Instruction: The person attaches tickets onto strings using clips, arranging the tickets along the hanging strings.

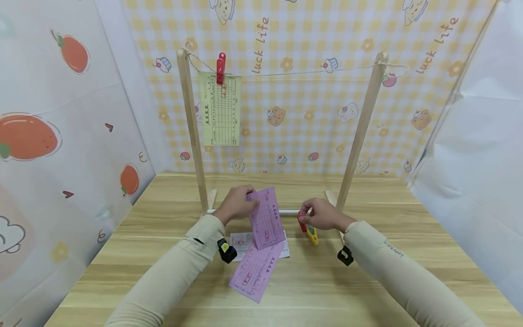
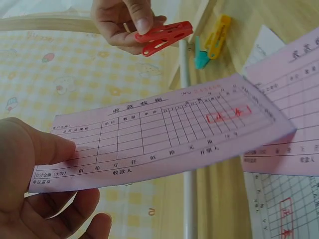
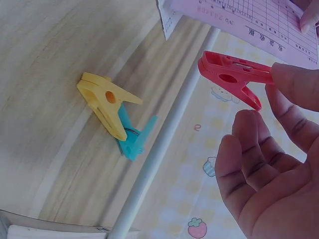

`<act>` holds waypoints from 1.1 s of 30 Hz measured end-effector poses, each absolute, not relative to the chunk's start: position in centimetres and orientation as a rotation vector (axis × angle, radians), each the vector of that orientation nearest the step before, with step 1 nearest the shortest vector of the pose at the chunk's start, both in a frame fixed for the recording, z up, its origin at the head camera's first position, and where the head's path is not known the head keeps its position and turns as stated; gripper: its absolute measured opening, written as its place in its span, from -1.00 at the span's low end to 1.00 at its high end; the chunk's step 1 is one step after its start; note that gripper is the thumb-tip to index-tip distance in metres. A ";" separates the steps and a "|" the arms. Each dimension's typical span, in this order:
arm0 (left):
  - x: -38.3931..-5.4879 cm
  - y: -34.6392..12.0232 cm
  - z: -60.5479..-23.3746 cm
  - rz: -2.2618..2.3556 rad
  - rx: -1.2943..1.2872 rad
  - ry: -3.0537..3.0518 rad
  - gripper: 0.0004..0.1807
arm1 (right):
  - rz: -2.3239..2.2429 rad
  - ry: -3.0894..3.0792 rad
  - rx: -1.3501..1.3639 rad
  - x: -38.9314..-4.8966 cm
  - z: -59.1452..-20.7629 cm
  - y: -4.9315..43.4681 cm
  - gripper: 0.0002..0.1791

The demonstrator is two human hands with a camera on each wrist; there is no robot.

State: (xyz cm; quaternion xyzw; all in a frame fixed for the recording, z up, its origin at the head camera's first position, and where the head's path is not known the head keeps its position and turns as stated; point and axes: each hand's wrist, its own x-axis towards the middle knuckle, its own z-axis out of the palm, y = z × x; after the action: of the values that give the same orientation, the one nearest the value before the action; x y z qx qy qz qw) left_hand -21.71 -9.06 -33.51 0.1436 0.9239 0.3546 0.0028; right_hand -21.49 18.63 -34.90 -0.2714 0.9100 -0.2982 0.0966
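The person's left hand (image 1: 239,204) pinches a pink receipt (image 1: 266,218) by its far end, thumb on top, over a second pink receipt (image 1: 255,274) that lies partly across a white receipt (image 1: 240,241) on the wooden table (image 1: 196,290). To the right, the right hand (image 1: 323,213) grips a red clothespin (image 3: 229,67) by its handles, just beside a yellow clothespin (image 3: 99,88) and a teal clothespin (image 3: 130,144) on the tabletop. At the far left, another red clothespin (image 1: 220,68) holds a yellow receipt (image 1: 222,113) on the string (image 1: 310,71) between two wooden posts (image 1: 363,127).
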 end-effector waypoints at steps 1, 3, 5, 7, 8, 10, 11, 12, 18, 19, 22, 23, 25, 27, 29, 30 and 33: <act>-21.8 -9.1 -33.4 1.112 0.452 2.907 -0.91 | -0.882 2.697 -0.805 -21.5 -34.8 18.6 -0.91; -21.9 -9.1 -33.2 1.108 0.443 2.919 -0.91 | -0.879 2.703 -0.790 -21.5 -34.6 18.5 -0.90; -21.9 -9.1 -33.0 1.111 0.433 2.921 -0.90 | -0.872 2.711 -0.781 -21.5 -34.4 18.4 -0.90; -22.0 -9.2 -32.8 1.128 0.419 2.910 -0.90 | -0.862 2.723 -0.772 -21.5 -34.3 18.2 -0.90; -22.0 -9.2 -32.7 1.145 0.409 2.897 -0.90 | -0.858 2.729 -0.765 -21.5 -34.2 18.2 -0.90; -22.0 -9.2 -32.6 1.175 0.406 2.883 -0.91 | -0.859 2.729 -0.770 -21.5 -34.1 18.0 -0.90; -21.9 -9.2 -32.6 1.185 0.405 2.878 -0.91 | -0.858 2.729 -0.773 -21.5 -34.1 17.9 -0.89; -22.0 -9.2 -32.5 1.195 0.403 2.871 -0.90 | -0.858 2.730 -0.770 -21.5 -34.1 17.8 -0.89; -22.3 -9.0 -31.6 1.166 0.424 2.895 -0.83 | -0.853 2.748 -0.798 -21.8 -33.6 17.3 -0.90; -22.4 -9.0 -31.4 1.158 0.434 2.904 -0.83 | -0.857 2.748 -0.806 -21.9 -33.5 17.3 -0.90; -22.6 -8.9 -30.9 1.151 0.456 2.918 -0.86 | -0.880 2.737 -0.804 -22.0 -33.0 17.2 -0.92; -22.6 -8.8 -30.8 1.151 0.457 2.918 -0.86 | -0.885 2.733 -0.804 -22.0 -33.0 17.1 -0.93; -22.7 -8.8 -30.6 1.158 0.454 2.916 -0.86 | -0.897 2.724 -0.793 -22.0 -32.8 17.0 -0.94; -22.7 -8.8 -30.4 1.173 0.458 2.916 -0.86 | -0.902 2.720 -0.786 -22.0 -32.7 17.0 -0.94; -22.8 -8.8 -30.3 1.188 0.470 2.920 -0.85 | -0.904 2.721 -0.784 -22.0 -32.7 17.0 -0.94; -22.8 -8.8 -30.2 1.198 0.475 2.922 -0.84 | -0.905 2.722 -0.784 -22.0 -32.7 17.0 -0.94; -23.0 -8.7 -30.1 1.224 0.477 2.921 -0.80 | -0.903 2.728 -0.784 -22.0 -32.6 17.0 -0.94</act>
State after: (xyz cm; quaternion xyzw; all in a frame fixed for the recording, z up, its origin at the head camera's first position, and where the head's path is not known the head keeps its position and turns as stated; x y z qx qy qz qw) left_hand -23.02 -8.71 -30.09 0.1489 0.9116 0.3820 -0.0304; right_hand -22.04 17.04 -32.62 -0.2624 0.9128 -0.3021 0.0814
